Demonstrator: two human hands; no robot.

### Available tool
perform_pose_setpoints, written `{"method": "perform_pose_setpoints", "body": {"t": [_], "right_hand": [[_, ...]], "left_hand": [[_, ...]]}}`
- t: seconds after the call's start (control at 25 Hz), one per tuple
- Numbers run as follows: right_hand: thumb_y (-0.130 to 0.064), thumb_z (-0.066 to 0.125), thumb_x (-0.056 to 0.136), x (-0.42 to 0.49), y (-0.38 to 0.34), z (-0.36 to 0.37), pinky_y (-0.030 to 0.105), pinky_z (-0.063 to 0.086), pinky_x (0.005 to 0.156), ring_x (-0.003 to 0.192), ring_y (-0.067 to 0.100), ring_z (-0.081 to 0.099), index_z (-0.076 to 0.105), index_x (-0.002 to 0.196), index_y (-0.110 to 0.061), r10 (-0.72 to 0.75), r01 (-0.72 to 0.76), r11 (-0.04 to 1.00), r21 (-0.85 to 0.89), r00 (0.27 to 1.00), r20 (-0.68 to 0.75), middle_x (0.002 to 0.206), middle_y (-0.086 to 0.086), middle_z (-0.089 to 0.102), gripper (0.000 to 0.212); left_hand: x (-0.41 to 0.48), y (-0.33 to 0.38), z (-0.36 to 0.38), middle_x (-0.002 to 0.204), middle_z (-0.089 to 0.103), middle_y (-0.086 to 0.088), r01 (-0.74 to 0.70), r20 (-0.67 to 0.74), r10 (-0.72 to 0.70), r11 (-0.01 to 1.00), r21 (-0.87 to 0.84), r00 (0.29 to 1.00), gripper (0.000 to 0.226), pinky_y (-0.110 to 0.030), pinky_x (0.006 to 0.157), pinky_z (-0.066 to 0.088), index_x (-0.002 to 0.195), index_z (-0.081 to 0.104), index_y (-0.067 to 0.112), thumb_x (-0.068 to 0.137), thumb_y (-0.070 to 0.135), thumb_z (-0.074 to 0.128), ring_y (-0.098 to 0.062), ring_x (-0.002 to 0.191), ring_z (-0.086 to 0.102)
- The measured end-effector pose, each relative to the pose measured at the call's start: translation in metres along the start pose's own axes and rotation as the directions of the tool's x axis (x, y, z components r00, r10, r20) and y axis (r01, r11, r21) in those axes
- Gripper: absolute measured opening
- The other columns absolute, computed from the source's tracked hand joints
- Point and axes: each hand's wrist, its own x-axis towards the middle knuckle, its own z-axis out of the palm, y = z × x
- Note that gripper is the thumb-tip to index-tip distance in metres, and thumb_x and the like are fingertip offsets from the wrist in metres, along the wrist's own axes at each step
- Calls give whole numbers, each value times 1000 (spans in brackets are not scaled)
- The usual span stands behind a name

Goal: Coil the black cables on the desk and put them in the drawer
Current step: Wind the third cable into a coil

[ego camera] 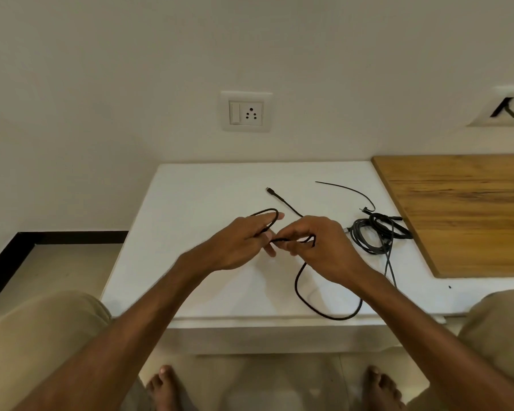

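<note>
Centrally, the left hand (238, 241) and right hand (321, 247) meet above the white desk (196, 262), both closed on the same black cable (298, 280). A small loop of that cable wraps over the left fingers (275, 216), standing out just past the fingertips, while the right hand pinches the strand just beside the left fingers. From the right hand the cable drops in a long slack curve toward the desk's near edge, reaching it (or perhaps just overhanging it, which cannot be told) before rising under the right forearm. Its other end, tipped with a small connector (269, 189), lies on the desk beyond the hands, toward the wall.

Right of the hands, a bundle of dark cables (377, 235) sits partly coiled near the edge of a wooden board (463, 212), with two strands trailing back toward the desk's near edge. A thin black cable tie (347, 189) lies behind the bundle. Left of the hands the desk surface is bare out to its left edge. On the wall behind the desk is a white socket plate (246, 111).
</note>
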Motion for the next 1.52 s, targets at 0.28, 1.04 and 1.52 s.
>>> {"method": "perform_pose_setpoints", "body": {"t": [0.28,1.04,1.52], "right_hand": [[-31,91,73,-1,3,-3,27,62,53,59,17,75,68,119,-13,221,-216,974,65,970,-99,100,6,72,54],[0,52,95,-1,-8,7,30,37,82,117,22,59,58,140,-34,37,135,572,-809,981,190,123,-2,67,57],[-13,91,67,-8,-18,25,34,43,88,96,24,67,68,112,-14,-377,161,684,-712,913,-155,102,0,71,50]], "left_hand": [[-1,7,-4,79,63,17,87,88,-93,993,74,992,26,-27,76,43,107,72,18,103,15,45,-1,73,50],[-5,23,-11,63,25,0,213,136,-179,930,-300,974,42,-24,52,19,64,50,16,106,20,45,-16,55,19],[-1,21,-8,56,26,7,313,-5,-345,857,-408,938,40,-22,46,17,68,49,16,106,19,39,-13,54,17]]}}
